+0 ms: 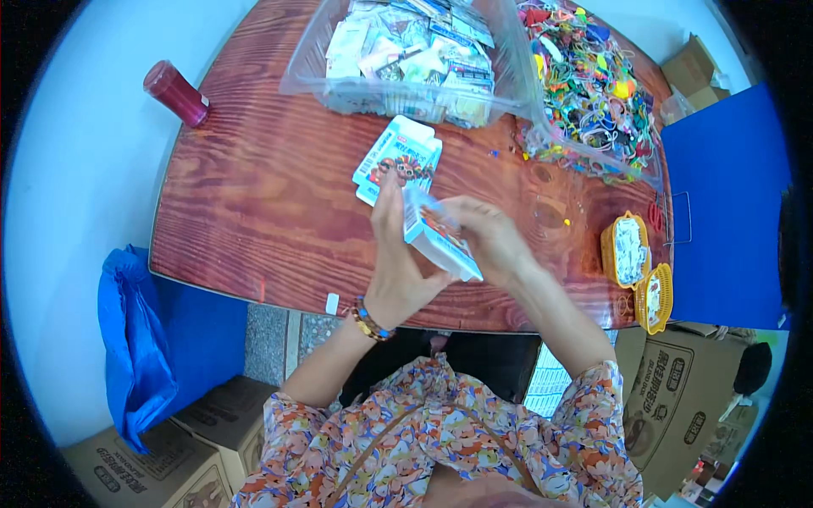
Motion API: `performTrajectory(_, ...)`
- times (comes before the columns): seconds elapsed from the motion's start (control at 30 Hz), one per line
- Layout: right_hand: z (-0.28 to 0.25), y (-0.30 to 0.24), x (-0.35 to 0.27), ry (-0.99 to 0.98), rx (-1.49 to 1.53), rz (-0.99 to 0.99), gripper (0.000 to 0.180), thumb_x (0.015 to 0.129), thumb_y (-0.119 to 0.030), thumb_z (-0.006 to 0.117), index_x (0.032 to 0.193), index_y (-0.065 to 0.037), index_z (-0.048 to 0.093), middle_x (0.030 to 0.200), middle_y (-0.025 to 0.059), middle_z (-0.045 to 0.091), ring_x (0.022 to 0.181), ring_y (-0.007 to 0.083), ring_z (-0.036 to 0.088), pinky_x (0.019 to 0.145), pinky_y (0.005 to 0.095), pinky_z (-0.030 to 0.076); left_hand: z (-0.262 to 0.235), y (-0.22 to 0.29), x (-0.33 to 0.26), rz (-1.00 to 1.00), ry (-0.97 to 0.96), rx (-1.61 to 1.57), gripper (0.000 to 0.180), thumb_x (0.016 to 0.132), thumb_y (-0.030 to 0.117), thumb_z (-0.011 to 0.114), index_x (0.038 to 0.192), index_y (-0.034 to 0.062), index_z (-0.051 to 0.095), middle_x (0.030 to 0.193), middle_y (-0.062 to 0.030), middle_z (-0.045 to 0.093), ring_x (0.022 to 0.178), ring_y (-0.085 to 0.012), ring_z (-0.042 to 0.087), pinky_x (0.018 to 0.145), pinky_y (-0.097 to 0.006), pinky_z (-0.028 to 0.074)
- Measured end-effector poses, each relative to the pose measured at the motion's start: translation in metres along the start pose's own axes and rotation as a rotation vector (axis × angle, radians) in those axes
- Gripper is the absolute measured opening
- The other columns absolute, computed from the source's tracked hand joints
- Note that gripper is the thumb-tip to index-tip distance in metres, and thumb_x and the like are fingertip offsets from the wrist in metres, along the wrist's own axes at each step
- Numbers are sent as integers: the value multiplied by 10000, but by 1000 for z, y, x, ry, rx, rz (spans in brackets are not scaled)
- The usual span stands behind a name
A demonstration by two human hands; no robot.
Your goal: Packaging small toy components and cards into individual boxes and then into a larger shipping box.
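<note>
A small white and light-blue printed cardboard box (442, 240), folded into shape, is held tilted over the front half of the table. My left hand (396, 254) grips it from the left, thumb along the near side and fingers stretched up past its far end. My right hand (491, 239) is closed on its right side, with the fingertips partly hidden by the box. Just beyond my left fingers lie flattened boxes (398, 158) of the same print, overlapping on the wood.
A clear plastic bin (406, 91) of small flat packets stands at the back, beside another bin (597, 161) of colourful corded trinkets. Two yellow baskets (608, 254) with white packets sit at the right edge, near red scissors (655, 214). A red jar (178, 93) stands far left.
</note>
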State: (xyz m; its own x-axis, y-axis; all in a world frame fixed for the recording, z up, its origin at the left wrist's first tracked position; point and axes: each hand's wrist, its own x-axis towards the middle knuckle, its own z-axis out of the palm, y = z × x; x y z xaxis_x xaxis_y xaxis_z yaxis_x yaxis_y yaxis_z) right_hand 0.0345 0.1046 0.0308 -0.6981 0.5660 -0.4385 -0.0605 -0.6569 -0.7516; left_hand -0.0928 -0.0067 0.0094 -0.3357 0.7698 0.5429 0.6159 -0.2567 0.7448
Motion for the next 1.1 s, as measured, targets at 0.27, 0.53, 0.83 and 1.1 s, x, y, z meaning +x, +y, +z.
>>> performTrajectory(0.27,41,-125,94,255,-1421,-1091,167,903,-157,641,962,-12,698,835,122,692,772,223,668,699,334,502,-38,-24,18,-371,164,-349,819,725,8,833,1374,27,334,1341,-109,457,1225,-208,511,1013,-371,473)
performTrajectory(0.53,7,-174,206,-14,-1975,-1068,233,791,-222,743,844,-21,636,784,109,653,776,305,638,712,384,487,-41,-27,-14,-436,42,-243,889,683,165,893,1396,-16,395,1253,-144,524,1155,-256,559,960,-384,473)
performTrajectory(0.83,-20,-206,171,252,-1736,-656,294,874,-340,675,901,-49,643,734,134,665,676,310,647,680,420,488,-38,-23,-10,-444,-63,-271,905,708,245,885,1404,-23,371,1309,-175,533,1183,-273,566,986,-390,472)
performTrajectory(1.1,-47,-210,145,307,-1376,-962,167,931,-206,643,888,-47,615,706,1,581,653,88,481,615,266,400,-25,-13,-13,-362,-50,-79,854,699,215,881,1373,-19,412,1231,-168,557,1124,-292,587,931,-400,490)
